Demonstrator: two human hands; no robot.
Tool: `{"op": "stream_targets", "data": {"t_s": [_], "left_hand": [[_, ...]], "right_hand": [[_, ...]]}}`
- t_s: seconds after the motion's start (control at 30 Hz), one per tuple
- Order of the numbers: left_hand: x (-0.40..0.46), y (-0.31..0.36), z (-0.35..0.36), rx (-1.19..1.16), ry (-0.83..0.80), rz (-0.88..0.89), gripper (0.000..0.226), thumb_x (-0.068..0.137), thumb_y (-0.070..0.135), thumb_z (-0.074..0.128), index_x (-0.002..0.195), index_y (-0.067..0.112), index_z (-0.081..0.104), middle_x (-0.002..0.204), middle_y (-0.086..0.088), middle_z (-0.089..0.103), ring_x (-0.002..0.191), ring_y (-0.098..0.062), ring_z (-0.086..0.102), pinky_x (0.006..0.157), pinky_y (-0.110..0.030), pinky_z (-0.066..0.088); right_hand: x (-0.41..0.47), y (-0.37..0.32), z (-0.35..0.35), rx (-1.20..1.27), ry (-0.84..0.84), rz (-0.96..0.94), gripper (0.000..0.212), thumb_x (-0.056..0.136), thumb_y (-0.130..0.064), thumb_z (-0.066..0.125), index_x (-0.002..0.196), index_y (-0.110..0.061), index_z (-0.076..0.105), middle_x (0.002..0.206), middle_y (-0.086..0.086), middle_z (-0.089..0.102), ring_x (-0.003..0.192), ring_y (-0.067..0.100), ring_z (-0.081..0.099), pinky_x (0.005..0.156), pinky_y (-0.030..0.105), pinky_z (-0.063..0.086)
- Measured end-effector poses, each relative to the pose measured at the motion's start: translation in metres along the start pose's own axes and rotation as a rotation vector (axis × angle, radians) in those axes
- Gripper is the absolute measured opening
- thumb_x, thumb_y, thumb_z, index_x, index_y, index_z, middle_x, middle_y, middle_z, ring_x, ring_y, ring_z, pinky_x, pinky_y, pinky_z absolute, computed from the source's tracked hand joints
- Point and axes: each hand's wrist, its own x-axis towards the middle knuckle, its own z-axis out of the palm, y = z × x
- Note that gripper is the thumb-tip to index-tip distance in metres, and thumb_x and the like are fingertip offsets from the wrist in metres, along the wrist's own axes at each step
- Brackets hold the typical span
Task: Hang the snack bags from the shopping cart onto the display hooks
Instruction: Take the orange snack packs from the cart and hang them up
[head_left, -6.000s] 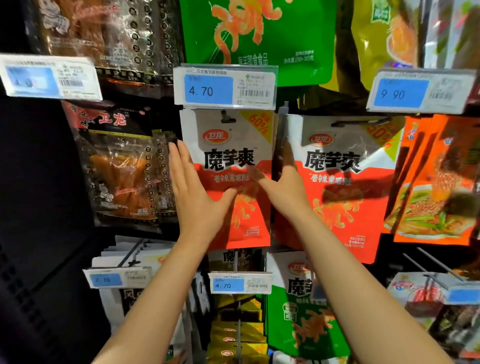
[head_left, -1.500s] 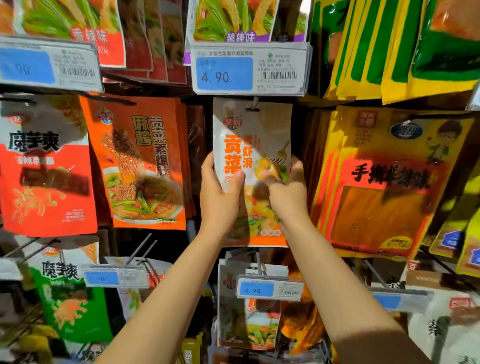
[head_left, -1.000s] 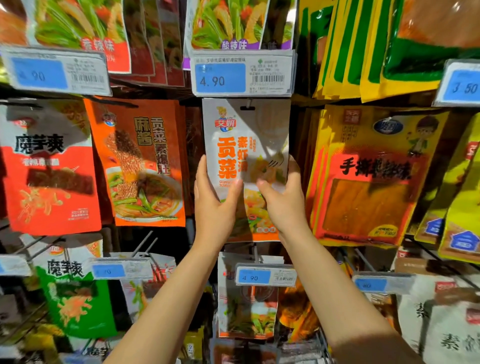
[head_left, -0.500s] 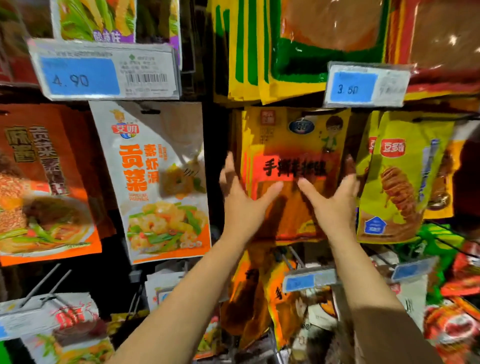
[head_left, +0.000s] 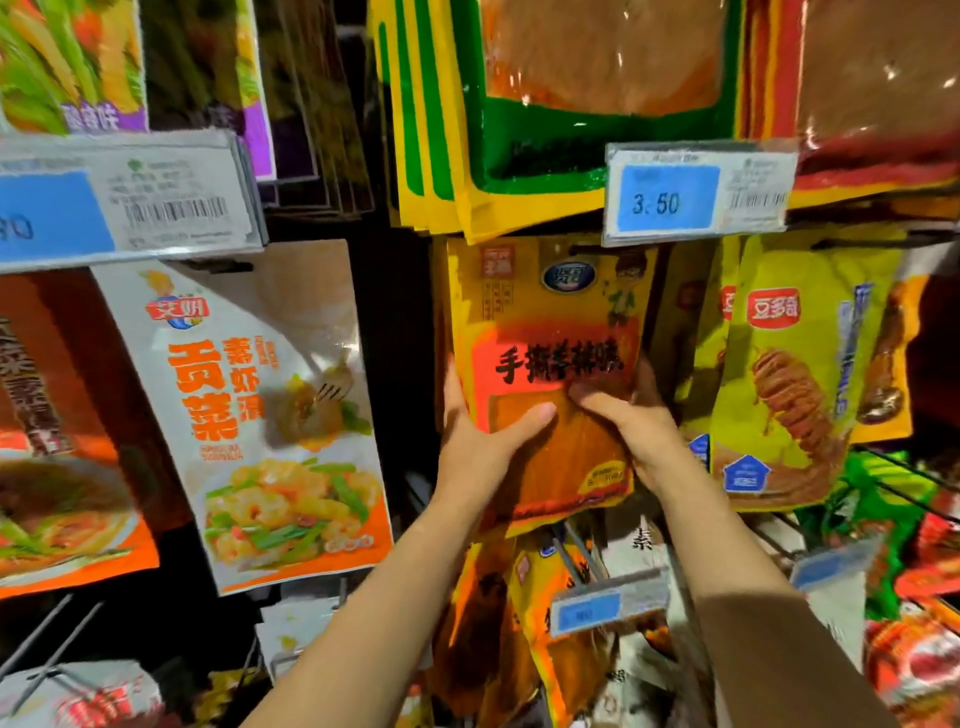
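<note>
Retail hook wall, densely stocked, with rows of hanging pouches and clip-on price tags. Yellow-orange snack bag (head_left: 545, 332) hangs at centre, its top edge tucked under the 3.50 price tag (head_left: 698, 195); whether its hang hole sits on a hook is hidden. Judged light, flat and pliable, with a glossy film likely to slip; best taken by both side edges near mid-height, where it stays flat. Left hand (head_left: 480, 441) clasps the left edge, thumb across the front panel and fingers behind. Right hand (head_left: 631, 426) clasps the right edge, its fingers (head_left: 592, 402) curled onto the front. Both grips are narrow, pinching the bag. Beside it hang a white vegetable pouch (head_left: 260, 405) to the left and a yellow-green pouch (head_left: 795, 364) to the right.
</note>
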Motion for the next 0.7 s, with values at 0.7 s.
{"op": "stream_targets", "data": {"t_s": [0.7], "left_hand": [[-0.054,0.028,0.018,0.469,0.166,0.483,0.097,0.086,0.032,0.064,0.153,0.01,-0.003,0.161,-0.006,-0.007,0.147,-0.007,-0.009,0.116,-0.015,-0.002]], "right_hand": [[-0.068,-0.026,-0.015,-0.91,0.241,-0.513,0.07,0.091,-0.029,0.062,0.149,-0.013,0.025,0.153,0.01,0.028,0.141,0.016,0.021,0.112,0.027,0.024]]}}
